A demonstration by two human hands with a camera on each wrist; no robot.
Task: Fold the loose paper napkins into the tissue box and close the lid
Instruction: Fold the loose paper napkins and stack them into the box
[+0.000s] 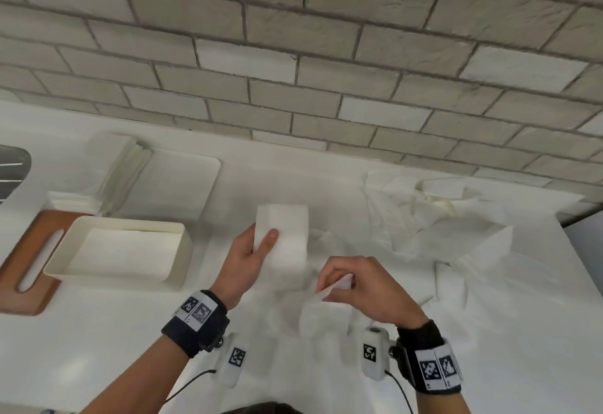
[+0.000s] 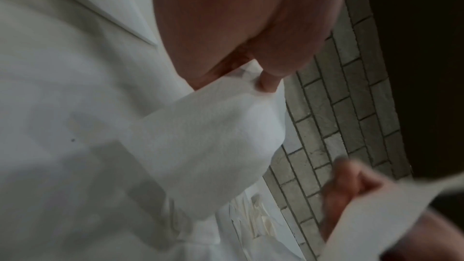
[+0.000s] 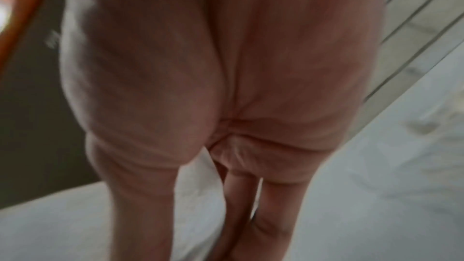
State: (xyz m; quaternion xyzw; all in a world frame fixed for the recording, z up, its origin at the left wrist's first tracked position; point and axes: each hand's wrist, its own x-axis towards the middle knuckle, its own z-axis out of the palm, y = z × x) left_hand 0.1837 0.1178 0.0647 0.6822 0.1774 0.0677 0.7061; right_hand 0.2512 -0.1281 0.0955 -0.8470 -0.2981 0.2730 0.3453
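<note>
My left hand (image 1: 261, 242) grips a folded white napkin (image 1: 282, 234), thumb on top, above the counter's middle; the same folded napkin (image 2: 206, 146) fills the left wrist view. Just right and nearer, my right hand (image 1: 328, 286) pinches the edge of a loose napkin (image 1: 321, 312) that hangs crumpled to the counter. At the left stands the cream tissue box (image 1: 182, 250), open, with white napkins lying flat inside. Its wooden lid (image 1: 29, 260), with a slot, lies flat at the box's left. In the right wrist view only my blurred palm (image 3: 200, 66) and fingers show.
A heap of loose napkins (image 1: 440, 218) spreads over the counter's right side. Behind the box sit a stack of folded napkins (image 1: 120, 175) and a white tray (image 1: 186, 182). A brick wall (image 1: 293, 55) runs along the back. The counter's edge drops off at the far right.
</note>
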